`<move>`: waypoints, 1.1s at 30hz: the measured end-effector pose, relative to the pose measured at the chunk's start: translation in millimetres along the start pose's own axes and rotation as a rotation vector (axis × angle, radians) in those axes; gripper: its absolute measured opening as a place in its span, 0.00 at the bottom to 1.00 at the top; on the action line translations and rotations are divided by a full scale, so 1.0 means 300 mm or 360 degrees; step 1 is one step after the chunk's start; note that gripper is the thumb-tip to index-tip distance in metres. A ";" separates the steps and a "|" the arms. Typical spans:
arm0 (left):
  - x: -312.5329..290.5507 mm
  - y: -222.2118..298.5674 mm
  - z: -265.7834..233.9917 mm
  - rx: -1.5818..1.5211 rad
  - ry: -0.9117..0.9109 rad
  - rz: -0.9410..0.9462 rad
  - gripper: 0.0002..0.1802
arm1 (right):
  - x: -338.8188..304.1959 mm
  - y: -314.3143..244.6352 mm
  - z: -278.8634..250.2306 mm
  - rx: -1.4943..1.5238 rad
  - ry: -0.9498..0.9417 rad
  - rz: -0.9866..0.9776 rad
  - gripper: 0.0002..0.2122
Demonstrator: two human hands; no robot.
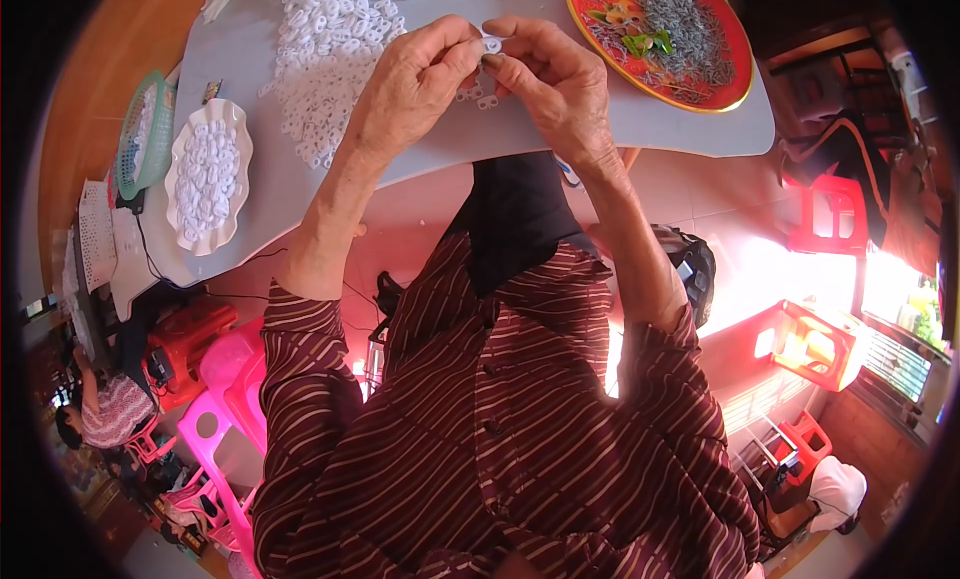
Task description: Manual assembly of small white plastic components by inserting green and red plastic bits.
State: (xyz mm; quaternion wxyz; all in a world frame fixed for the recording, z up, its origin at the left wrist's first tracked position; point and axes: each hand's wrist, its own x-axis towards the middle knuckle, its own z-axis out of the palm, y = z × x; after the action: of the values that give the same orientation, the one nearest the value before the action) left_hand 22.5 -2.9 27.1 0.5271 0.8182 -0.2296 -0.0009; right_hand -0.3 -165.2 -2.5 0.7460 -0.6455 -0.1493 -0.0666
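My left hand (415, 84) and my right hand (550, 79) meet above the grey table (690, 129), fingertips pinched together on one small white plastic ring piece (492, 45). A big heap of the same white pieces (325, 49) lies on the table just left of my left hand. A few loose pieces (480, 97) lie under my hands. A white scalloped dish (180, 184) at the table's left edge holds more white pieces. A round red tray (735, 84) with thin grey metal parts sits to the right of my right hand.
A green mesh basket (130, 144) stands beside the dish at the far left. Pink plastic stools (225, 399) stand on the floor lower left, red stools (825, 214) to the right. A seated person (105, 409) is at the lower left edge.
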 end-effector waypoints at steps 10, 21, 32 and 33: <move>-0.029 -0.028 0.062 -0.0104 0.0230 0.0105 0.14 | 0.008 0.003 0.008 0.0061 0.0021 0.0017 0.11; -0.015 -0.041 0.060 -0.0208 0.0287 0.0123 0.12 | 0.005 0.005 0.011 0.0134 -0.0013 -0.0015 0.13; -0.018 -0.078 0.051 -0.0256 0.0210 0.0001 0.16 | -0.002 0.012 0.020 -0.0135 -0.0070 -0.0053 0.14; -0.019 -0.077 0.052 -0.0256 0.0212 0.0000 0.16 | -0.003 0.016 0.019 -0.0111 -0.0072 -0.0055 0.14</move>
State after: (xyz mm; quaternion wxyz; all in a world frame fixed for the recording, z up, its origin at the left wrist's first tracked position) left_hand 22.2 -6.2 -1.1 0.6052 0.7715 -0.1933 0.0350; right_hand -0.4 -159.1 -6.6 0.7181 -0.6699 -0.1749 -0.0699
